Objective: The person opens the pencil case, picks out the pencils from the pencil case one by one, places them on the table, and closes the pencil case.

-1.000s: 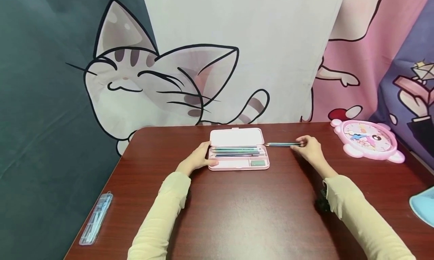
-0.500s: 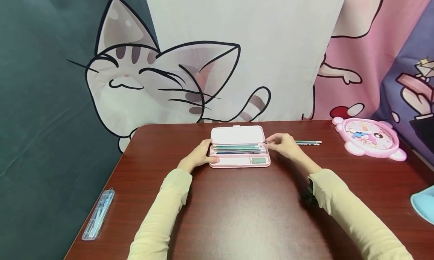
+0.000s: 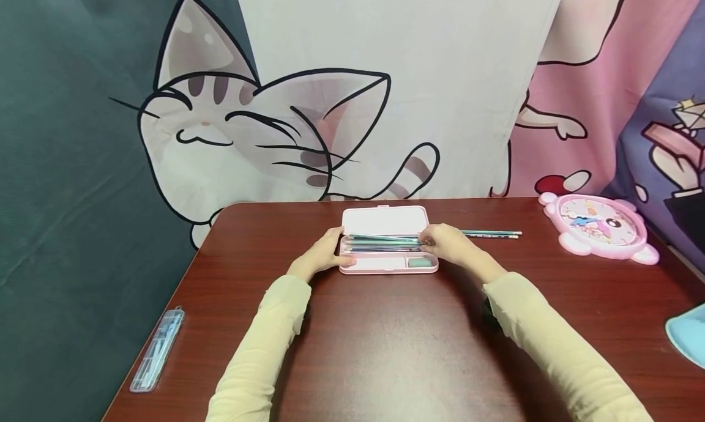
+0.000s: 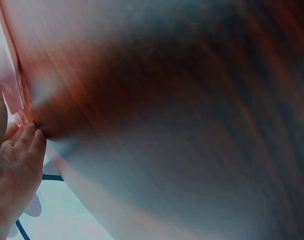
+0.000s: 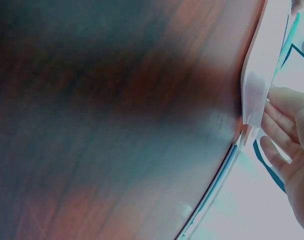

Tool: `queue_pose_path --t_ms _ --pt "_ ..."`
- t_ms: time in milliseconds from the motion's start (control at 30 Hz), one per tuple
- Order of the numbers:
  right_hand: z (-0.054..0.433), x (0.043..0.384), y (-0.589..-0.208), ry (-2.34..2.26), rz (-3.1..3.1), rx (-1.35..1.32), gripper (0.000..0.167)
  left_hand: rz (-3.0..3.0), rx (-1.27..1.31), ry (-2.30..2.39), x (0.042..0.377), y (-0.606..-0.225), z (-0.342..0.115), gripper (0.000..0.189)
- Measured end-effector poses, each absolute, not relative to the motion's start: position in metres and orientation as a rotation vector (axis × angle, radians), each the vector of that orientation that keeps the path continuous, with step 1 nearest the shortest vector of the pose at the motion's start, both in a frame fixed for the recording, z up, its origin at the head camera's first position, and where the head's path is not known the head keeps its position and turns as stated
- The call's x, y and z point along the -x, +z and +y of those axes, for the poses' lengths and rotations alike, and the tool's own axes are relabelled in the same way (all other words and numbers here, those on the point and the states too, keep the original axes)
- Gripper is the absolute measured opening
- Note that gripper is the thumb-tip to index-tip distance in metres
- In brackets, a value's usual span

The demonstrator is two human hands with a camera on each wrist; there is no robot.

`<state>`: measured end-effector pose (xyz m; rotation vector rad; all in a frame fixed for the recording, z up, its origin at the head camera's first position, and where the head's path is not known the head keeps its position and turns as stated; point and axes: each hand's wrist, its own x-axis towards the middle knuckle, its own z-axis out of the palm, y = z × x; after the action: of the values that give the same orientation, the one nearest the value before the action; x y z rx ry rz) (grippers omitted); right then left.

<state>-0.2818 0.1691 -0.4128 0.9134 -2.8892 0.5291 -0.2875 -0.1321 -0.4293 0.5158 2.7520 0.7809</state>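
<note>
— Pencil case (image 3: 380,271): where is it, and how does it stand?

— On the brown table (image 3: 385,336), near the far edge, lid thrown back. A row of pencils (image 3: 380,249) lies in the long compartment, and a green block (image 3: 420,263) sits in the small front one.

— And the hands?

— The left hand (image 3: 319,255) grips the case's left end, thumb at the front corner. The right hand (image 3: 448,244) is bent over the other end, fingers curled, seemingly pinching a green pencil (image 3: 380,238) that slants across the row.

— How far along, would you say?

— Mostly filled, I'd judge. That slanting one looks not yet settled, at least two loose pencils (image 3: 492,233) lie outside, just right of the case, and the lid is not closed.

— Anything farther out?

— A pink clock (image 3: 603,226) off to the right, a slim clear box (image 3: 156,351) at the left edge.
</note>
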Motion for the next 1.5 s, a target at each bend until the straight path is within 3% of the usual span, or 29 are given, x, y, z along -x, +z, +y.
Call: queue_pose_path --t_ms 267,733,1500 --pt "0.165 0.286 -0.413 0.26 -2.84 -1.046 0.013 2.754 -0.525 0.784 0.287 -0.429 -0.133 0.088" --pt "0.192 0.29 -0.423 0.808 -2.508 -0.973 0.01 2.744 -0.485 0.754 0.288 -0.425 -0.13 0.091" --pt "0.331 0.269 -0.436 0.692 -2.634 -0.449 0.006 2.749 -0.512 0.752 0.286 -0.424 -0.131 0.09"
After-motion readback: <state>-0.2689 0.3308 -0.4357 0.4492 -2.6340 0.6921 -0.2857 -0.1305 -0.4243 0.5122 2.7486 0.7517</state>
